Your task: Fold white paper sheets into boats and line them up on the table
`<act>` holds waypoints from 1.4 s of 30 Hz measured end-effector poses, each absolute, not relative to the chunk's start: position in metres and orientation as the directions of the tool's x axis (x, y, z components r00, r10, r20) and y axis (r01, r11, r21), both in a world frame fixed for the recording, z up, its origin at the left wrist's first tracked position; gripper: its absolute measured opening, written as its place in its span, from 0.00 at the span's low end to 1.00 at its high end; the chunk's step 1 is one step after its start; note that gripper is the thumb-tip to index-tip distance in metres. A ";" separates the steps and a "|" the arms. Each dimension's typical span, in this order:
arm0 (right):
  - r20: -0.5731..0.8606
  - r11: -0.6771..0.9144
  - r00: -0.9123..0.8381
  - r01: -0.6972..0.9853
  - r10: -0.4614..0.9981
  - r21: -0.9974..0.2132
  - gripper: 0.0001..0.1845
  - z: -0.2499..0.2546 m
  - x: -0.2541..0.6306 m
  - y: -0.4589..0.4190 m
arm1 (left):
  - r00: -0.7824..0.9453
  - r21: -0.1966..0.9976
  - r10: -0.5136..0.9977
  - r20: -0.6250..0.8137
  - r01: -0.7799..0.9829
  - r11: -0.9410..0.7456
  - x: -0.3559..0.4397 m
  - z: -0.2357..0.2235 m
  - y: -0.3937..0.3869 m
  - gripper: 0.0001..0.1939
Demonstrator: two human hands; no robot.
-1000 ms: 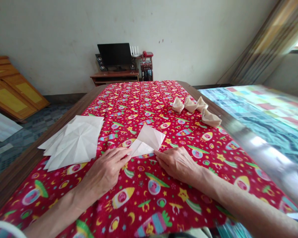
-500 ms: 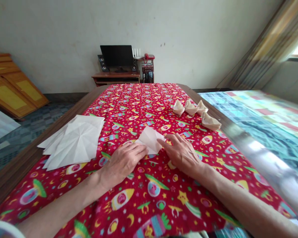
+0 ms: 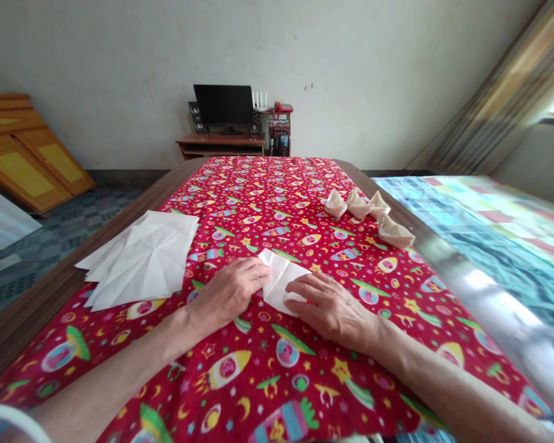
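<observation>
A small sheet of white folded paper point(image 3: 281, 280) with visible crease lines lies at a slant on the red cloth, between my two hands. My left hand point(image 3: 235, 286) grips its left edge, fingers pressed together and thumb hidden. On the right side of the sheet, my right hand point(image 3: 330, 304) has its bent fingers and thumb over the edge, holding it. Left of my hands is a fanned stack of creased white paper sheets point(image 3: 154, 255). Several folded paper pieces point(image 3: 394, 232), shaped like little boats, stand toward the right edge of the cloth.
A red patterned cloth point(image 3: 268, 215) covers most of the dark wooden table point(image 3: 115, 237). Beyond its far end are a monitor point(image 3: 224, 106), speakers and a red telephone point(image 3: 282, 107). A bed point(image 3: 480, 203) adjoins the right side; a wooden cabinet point(image 3: 32, 160) stands left.
The paper has been turned and drawn slightly nearer to me, and its upper left part now stands up a little. My right hand has come down and inward over its right side.
</observation>
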State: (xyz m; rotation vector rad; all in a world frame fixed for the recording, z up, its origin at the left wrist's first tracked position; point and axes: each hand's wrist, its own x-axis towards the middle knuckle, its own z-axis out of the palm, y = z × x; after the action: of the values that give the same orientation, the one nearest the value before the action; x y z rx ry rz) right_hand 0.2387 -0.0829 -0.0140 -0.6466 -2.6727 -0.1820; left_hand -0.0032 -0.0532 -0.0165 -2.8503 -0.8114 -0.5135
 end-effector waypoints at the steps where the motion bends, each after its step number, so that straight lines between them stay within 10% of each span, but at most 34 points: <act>1: 0.385 0.892 -0.823 0.452 0.418 -0.005 0.13 -0.015 0.237 -0.083 | 0.795 -0.003 0.492 0.354 0.527 -0.850 -0.003 -0.018 -0.057 0.18; 11: 0.252 0.610 -0.606 0.507 0.755 -0.608 0.15 -0.015 0.239 -0.069 | 0.761 0.126 0.516 0.393 0.511 -0.850 -0.006 -0.026 -0.074 0.20; 21: 0.263 0.406 -0.311 0.745 0.913 -0.529 0.12 -0.022 0.221 -0.067 | 0.756 0.182 0.528 0.387 0.499 -0.848 -0.002 -0.021 -0.081 0.21; 42: 0.321 0.423 -0.311 0.820 0.894 -0.385 0.10 -0.024 0.219 -0.067 | 0.773 0.197 0.538 0.335 0.501 -0.843 0.000 -0.024 -0.083 0.21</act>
State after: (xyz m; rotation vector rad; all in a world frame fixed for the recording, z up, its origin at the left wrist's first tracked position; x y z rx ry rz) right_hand 0.2185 -0.0666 -0.0245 -1.4489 -2.1970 0.2035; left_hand 0.0003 -0.0835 -0.0243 -3.0486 -0.8962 -0.6230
